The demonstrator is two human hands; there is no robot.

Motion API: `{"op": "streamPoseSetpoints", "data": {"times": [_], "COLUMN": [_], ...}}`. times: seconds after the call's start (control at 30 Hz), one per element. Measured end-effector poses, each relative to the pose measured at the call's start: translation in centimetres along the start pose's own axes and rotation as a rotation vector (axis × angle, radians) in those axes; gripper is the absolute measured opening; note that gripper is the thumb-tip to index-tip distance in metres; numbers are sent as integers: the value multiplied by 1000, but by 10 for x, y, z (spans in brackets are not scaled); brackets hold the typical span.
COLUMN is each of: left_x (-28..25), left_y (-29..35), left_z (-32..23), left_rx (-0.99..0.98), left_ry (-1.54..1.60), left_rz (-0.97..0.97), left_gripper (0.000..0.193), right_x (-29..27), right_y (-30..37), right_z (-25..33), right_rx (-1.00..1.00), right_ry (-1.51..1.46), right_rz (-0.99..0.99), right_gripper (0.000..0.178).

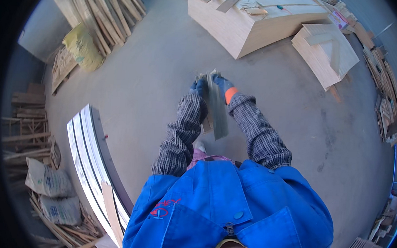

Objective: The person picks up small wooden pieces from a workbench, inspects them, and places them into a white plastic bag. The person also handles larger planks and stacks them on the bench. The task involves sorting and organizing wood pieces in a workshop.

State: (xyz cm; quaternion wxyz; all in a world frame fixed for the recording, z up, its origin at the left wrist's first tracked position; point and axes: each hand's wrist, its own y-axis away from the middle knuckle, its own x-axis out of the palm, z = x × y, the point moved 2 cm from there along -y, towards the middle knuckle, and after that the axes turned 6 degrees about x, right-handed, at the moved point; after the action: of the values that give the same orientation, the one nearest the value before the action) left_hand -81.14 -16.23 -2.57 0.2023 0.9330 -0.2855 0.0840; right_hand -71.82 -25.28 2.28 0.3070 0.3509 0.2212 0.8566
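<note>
Out in front of my body, both hands are closed on a small bunch of thin, greyish wooden strips [217, 113]. The strips hang tilted between my forearms, their near ends reaching back toward my waist. My left hand [200, 86], in a dark blue glove, grips the far left side of the bunch. Close beside it my right hand [222, 83], in a blue glove with an orange cuff, grips the far right side. Uneven strip ends poke up past the fingers. The exact number of strips is hard to make out.
A large pale plywood box [227, 28] stands ahead, with a smaller plywood block [327, 54] to its right. Long boards [94, 8] and a yellow sack [82, 46] lie far left. Nearer left are a long silvery panel stack [88, 149], white sacks [49, 178] and scrap wood.
</note>
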Motion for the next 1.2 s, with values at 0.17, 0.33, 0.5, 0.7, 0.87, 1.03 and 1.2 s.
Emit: {"op": "streamPoseSetpoints", "data": {"times": [0.17,0.33,0.5,0.7,0.87,1.03,1.2], "left_x": [66,64,97,154,237,318,385], "left_y": [-63,-117,-175,-289,-403,-472,-528], "left_z": [-33,-52,-83,-95,-86,-110,-147], "left_rx": [-403,33,14,74,204,123,71], "left_ry": [550,201,54,108,-182,-146,-65], "left_rz": [443,256,156,-35,33,109,183], "left_gripper": [60,45,49,40,65,57,50], "right_x": [-14,5,-38,-45,-83,-110,-141], "right_y": [-107,-135,-186,-197,-267,-292,-326], "right_z": [31,72,127,195,280,403,464], "right_rx": [-332,-315,-182,-516,-534,-325,-261], "right_ry": [716,351,281,1009,977,1393,1627], "right_rz": [-503,-509,2,-75,-301,-340,-318], "right_gripper": [40,48,42,61,61,55,55]}}
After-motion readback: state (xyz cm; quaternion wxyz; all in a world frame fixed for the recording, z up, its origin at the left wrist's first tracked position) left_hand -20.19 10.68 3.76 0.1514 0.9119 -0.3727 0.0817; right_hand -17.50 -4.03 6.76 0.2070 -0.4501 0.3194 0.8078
